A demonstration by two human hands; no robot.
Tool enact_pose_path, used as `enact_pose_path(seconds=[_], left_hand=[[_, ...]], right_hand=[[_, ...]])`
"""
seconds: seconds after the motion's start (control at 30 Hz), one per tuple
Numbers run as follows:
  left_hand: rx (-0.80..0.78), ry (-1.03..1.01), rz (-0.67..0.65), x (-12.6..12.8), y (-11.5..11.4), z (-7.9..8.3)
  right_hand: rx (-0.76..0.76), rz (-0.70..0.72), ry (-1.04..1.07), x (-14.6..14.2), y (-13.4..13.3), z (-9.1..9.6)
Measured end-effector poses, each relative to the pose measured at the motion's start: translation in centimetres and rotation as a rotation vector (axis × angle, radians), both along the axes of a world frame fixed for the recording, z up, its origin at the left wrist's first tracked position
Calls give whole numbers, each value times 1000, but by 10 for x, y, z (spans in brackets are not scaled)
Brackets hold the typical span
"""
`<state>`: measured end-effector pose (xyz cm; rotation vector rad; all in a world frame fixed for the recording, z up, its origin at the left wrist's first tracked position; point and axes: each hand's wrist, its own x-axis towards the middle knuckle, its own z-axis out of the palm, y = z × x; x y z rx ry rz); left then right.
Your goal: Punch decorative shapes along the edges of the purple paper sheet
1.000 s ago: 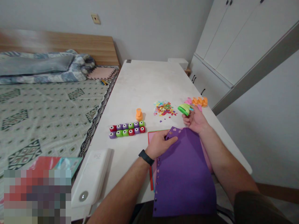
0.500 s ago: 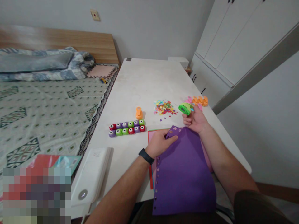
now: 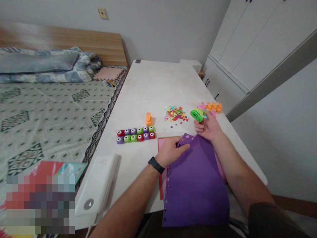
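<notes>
A purple paper sheet (image 3: 195, 185) with small shaped holes along its left and top edges hangs towards my lap. My left hand (image 3: 172, 151), with a dark wristband, pinches its upper left corner. In my right hand (image 3: 210, 127) is a green craft punch (image 3: 197, 114), turned so its underside faces me. The punch is apart from the sheet, above its top edge. Just beyond lies a pile of colourful paper cutouts (image 3: 175, 113). Beneath the purple sheet, more coloured sheets (image 3: 162, 144) show at the left.
Two rows of small punches (image 3: 135, 135) stand left of the sheets, near an orange punch (image 3: 148, 119). More orange punches (image 3: 214, 107) sit at the table's right edge. A white device (image 3: 97, 185) lies front left on the white table (image 3: 158, 82); a bed (image 3: 56, 115) adjoins it.
The view has shifted very slightly. Both hands, the purple sheet and the green punch keep nearly the same places relative to each other.
</notes>
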<state>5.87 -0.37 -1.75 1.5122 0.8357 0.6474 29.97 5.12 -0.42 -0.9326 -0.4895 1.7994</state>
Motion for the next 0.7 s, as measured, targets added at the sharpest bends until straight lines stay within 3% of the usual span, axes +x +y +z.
enact_pose_path(seconds=[0.3,0.7], left_hand=[[45,59,-60,-2,-1,-1],[113,110,-60,-1,-4,0]], right_hand=[[77,-37,-71,0,-5,11],[66,-110,-81,-4,-6,11]])
